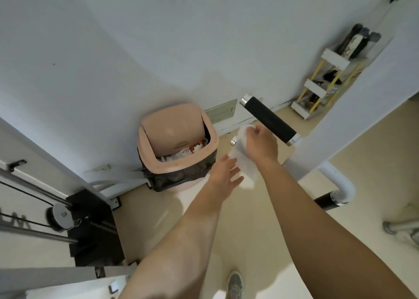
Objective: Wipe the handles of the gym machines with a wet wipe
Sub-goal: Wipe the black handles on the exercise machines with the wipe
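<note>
Right hand (260, 145) fingers (255, 129) pinched the wet wipe (243, 158) at its top, just below the black handle (269, 119); left hand (226, 174) spread flat, touching the wipe's lower edge. Wipe wasn't on the handle, so wiping looked pending; second grip (326, 201) lower right untouched, bin (179, 144) left of fingers.

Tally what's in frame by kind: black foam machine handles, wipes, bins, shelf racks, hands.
Black foam machine handles with chrome end caps: 2, one long, one partly visible low right
White wet wipe: 1, pinched in the right hand
Pink plastic swing-lid bin with black liner: 1
White and yellow shelf rack: 1
Bare hands: 2, left, right
Total: 7
</note>
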### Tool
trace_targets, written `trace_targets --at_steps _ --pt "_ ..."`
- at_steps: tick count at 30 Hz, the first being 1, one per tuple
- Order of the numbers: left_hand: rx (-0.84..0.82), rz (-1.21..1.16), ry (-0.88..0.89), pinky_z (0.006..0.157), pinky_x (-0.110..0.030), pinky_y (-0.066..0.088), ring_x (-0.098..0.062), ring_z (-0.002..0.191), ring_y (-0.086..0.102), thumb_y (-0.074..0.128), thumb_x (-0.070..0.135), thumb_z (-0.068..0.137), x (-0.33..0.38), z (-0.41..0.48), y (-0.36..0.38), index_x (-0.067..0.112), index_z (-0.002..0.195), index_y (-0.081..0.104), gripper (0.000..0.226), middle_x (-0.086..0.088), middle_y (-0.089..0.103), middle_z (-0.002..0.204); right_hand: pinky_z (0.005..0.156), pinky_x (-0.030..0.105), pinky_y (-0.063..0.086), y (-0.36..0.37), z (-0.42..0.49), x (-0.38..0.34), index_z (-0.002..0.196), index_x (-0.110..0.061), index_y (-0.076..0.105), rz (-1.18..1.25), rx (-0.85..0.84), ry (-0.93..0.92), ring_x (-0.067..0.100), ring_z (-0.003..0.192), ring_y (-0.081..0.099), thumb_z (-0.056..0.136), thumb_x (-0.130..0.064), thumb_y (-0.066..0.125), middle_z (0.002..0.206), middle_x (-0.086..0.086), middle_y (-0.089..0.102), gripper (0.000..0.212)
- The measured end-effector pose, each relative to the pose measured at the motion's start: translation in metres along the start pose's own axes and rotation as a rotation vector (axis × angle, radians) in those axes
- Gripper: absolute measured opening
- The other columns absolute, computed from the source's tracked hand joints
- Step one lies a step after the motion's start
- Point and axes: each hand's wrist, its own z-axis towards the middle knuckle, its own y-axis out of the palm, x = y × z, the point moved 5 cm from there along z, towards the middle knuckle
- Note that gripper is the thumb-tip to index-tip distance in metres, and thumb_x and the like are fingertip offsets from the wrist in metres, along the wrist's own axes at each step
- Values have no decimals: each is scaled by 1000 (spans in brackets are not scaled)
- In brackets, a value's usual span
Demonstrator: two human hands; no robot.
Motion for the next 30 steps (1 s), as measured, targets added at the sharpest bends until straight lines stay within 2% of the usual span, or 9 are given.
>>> trace_targets --at_steps 5,9,11,14,18,21,25,27,30 --pt "187 -19 25 73 -28 57 -23 95 67 64 5 92 -8 20 8 11 124 62 33 -15 69 121 87 47 52 -5 15 11 79 -19 56 -370 124 27 26 88 62 105 -38 32 82 5 61 40" --pt "344 43 60 83 -34 57 -24 95 66 65 12 94 -4 26 5 11 115 64 20 -11 70 113 87 43 51 -2 17 12 85 -19 58 -462 109 45 24 92 62 106 -40 33 89 5 64 39" --pt "457 111 60 96 -46 55 -31 108 65 67 19 93 -2 23 2 13 123 58 32 -14 66 120 89 38 49 -3 11 10 98 -16 62 -509 81 57 24 99 62 107 -36 33 101 6 68 36" --pt "574 74 49 94 -48 56 -32 106 64 66 22 92 1 9 4 14 120 52 32 -13 63 118 90 36 50 -11 -9 -5 114 -8 60 -456 90 -25 27 107 62 107 -29 38 115 11 66 31" --pt "223 -310 -11 65 -32 55 -24 98 68 56 45 97 2 -15 33 9 127 60 46 -10 70 116 100 29 47 -14 -64 -13 139 -17 48 -141 65 -325 17 129 49 104 -24 44 139 4 53 35" --pt "17 -337 -65 81 -37 53 -32 117 61 60 63 90 11 -25 50 6 136 45 75 -16 54 139 86 18 50 -36 -113 1 114 -18 64 90 128 -468 4 103 58 101 -17 51 111 -6 63 18" --pt "-54 -233 -91 104 -50 49 -35 115 64 80 51 77 18 -14 58 9 137 52 78 -16 65 127 74 23 46 -86 -147 13 90 -7 61 201 471 -591 13 81 55 89 -11 54 88 -3 59 9" --pt "-11 -206 -70 102 -47 51 -29 109 68 81 43 79 14 -5 55 10 123 62 59 -11 69 118 76 22 43 -107 -150 15 97 -1 57 223 610 -548 17 84 52 85 -18 59 96 1 53 21" --pt "30 -246 -59 102 -42 48 -25 119 63 88 44 69 -6 26 53 16 119 68 61 -4 65 131 87 26 46 -128 -140 12 124 -2 47 278 664 -402 21 103 54 75 -26 77 119 3 49 62"
